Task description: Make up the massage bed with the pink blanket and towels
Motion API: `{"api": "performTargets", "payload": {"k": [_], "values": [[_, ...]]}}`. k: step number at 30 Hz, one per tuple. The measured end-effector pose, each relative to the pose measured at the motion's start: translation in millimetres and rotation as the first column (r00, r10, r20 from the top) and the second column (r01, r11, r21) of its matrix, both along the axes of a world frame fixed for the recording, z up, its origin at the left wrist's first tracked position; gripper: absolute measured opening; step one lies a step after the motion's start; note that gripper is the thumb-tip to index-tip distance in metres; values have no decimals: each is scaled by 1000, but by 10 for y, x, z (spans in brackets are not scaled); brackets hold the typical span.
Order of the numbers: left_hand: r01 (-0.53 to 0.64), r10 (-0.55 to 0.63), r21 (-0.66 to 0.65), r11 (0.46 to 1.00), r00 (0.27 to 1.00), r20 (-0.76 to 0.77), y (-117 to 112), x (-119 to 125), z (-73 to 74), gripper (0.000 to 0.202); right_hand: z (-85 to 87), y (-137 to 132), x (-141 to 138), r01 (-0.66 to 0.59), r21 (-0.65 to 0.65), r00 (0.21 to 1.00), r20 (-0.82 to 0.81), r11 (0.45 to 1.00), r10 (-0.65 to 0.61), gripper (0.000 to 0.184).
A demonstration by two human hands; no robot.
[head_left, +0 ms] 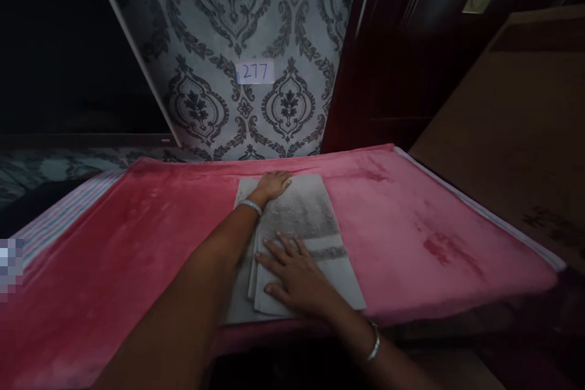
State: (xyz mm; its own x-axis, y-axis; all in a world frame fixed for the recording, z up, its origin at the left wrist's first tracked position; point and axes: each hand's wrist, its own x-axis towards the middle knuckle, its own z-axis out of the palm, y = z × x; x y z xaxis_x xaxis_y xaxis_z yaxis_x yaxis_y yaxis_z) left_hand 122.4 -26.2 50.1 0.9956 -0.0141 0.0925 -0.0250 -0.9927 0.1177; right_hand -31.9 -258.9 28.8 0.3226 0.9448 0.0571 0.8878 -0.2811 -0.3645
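A folded grey towel (311,207), with paler bands across its near half, lies lengthwise on a pink plush blanket (393,219). Its layers show along the left side. Reaching to the far end, my left hand (273,184) rests flat on the towel near its far left corner, fingers stretched toward the right. My right hand (297,274) presses palm down on the near half, with its fingers spread. Neither hand grips the fabric. Part of the towel's left side is covered by my left forearm.
Patterned wallpaper (292,109) with a paper marked 277 (255,72) rises behind the covered surface. A dark screen (77,49) stands at left. A dark red door (388,73) and a large cardboard box (516,128) are at right.
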Motion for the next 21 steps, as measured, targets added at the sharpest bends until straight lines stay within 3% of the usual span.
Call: {"api": "performTargets", "payload": {"k": [3,5,8,14,21], "values": [[0,-3,50,999,998,61,-141,-175,132,58,-3,8,4,8,11,1000,18,1000,-8,64],[97,-103,85,992,992,68,-209,-356,158,60,-9,14,10,9,20,1000,16,1000,-9,64],[243,-244,78,967,970,-1,-252,-638,81,59,-15,22,13,8,25,1000,17,1000,-9,64],[146,-144,12,989,985,-98,-260,-811,-87,63,-21,-45,-182,2,21,1000,16,1000,-3,65],[116,-111,19,993,980,-163,-249,-755,43,63,-3,-397,-575,-69,50,990,-118,996,75,75]]}}
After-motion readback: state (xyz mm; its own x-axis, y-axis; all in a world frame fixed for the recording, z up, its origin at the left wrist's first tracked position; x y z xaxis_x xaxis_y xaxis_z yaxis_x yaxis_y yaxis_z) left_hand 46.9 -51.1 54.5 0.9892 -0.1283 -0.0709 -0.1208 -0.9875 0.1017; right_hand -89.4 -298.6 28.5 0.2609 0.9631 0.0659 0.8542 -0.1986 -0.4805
